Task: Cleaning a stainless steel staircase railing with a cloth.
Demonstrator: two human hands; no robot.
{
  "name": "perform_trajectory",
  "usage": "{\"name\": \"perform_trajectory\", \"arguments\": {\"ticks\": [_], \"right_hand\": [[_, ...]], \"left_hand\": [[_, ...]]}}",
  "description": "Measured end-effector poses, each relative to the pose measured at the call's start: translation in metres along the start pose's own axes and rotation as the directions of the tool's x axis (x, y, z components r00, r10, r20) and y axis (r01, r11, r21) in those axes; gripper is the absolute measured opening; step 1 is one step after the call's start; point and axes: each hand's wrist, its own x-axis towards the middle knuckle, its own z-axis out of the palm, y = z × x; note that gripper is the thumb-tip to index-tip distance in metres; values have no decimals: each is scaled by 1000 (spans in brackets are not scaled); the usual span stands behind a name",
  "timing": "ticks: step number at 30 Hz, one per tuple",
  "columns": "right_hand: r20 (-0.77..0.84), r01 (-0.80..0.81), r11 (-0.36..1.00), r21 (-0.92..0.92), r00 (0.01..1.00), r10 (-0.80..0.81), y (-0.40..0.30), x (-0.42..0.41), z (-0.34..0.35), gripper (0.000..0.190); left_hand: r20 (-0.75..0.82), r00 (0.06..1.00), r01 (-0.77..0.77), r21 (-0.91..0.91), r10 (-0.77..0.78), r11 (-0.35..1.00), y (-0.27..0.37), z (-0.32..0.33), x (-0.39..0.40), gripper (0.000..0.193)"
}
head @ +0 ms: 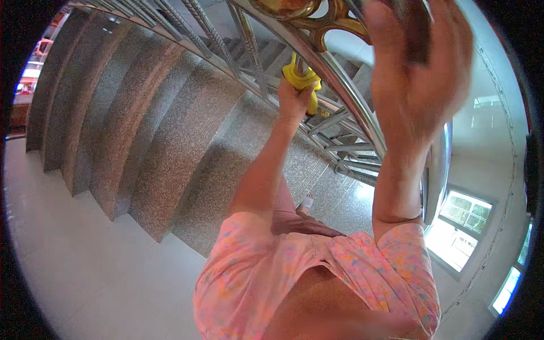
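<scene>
My left hand [293,100] is closed around a yellow object [301,76], whose exact kind I cannot make out. It sits at a shiny metal rod or post beside the curved stainless steel rail [340,80] of the stair railing. Nearer to the camera, my right hand [418,80] is raised over the right part of the railing, blurred, with thumb and fingers apart. A dark brown shape [418,36] shows between them; whether the hand grips it is unclear. Gold-coloured scroll ornament [321,25] on the railing lies just left of my right hand.
Speckled stone steps [170,140] fan out on the left beside a pale tiled wall [106,263]. Twisted metal balusters [212,38] run along the top. My foot [306,203] is on a step below. A window [461,229] is at the lower right.
</scene>
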Motion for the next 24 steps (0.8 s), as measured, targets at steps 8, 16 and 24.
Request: {"name": "perform_trajectory", "arguments": {"ticks": [8, 16, 24], "right_hand": [[308, -45, 900, 434, 946, -101, 24, -121, -22, 33], [502, -228, 965, 129, 855, 135, 64, -164, -18, 37], [634, -491, 860, -141, 622, 459, 75, -184, -13, 77]], "left_hand": [[17, 969, 247, -99, -246, 964, -34, -12, -16, 28], [-163, 959, -232, 27, 233, 972, 15, 11, 18, 28], [-98, 959, 271, 37, -266, 962, -189, -23, -54, 27]]}}
